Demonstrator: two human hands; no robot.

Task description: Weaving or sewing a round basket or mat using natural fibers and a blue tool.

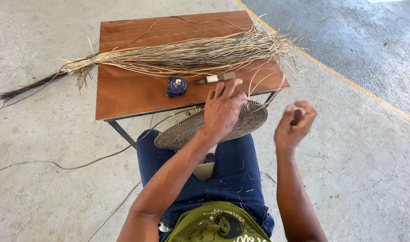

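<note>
Partly covered, the woven disc (187, 130) rests on the person's lap against the near edge of the counter (124, 94); the left hand (223, 110) lies flat on it with fingers spread, pressing rather than gripping, and hides its middle. The disc's far rim slips under the counter's edge, so its full outline cannot be traced.

Off to the side, the right hand (296, 123) is raised in the air, apart from the disc, its thumb and fingertips pinched together. Something small and dark shows between them, but it is too small to identify. A pale strand (258, 80) curves up from the disc's edge near the left hand; whether it reaches the right hand cannot be told.

On the counter lies a long bundle of pale fibres (182, 56), tied near its left end, where a darker tail hangs off the counter onto the concrete floor (43, 179). Its loose right ends fray out past the counter's far corner. Just in front of the bundle sit a small blue, round tape measure (176, 86) and a short tool with a wooden handle (216, 78); the tool's working tip is hard to make out. A thin dark strand (79, 165) trails across the floor and disappears beneath the counter.

The person's lower body is cut off by the bottom edge.
</note>
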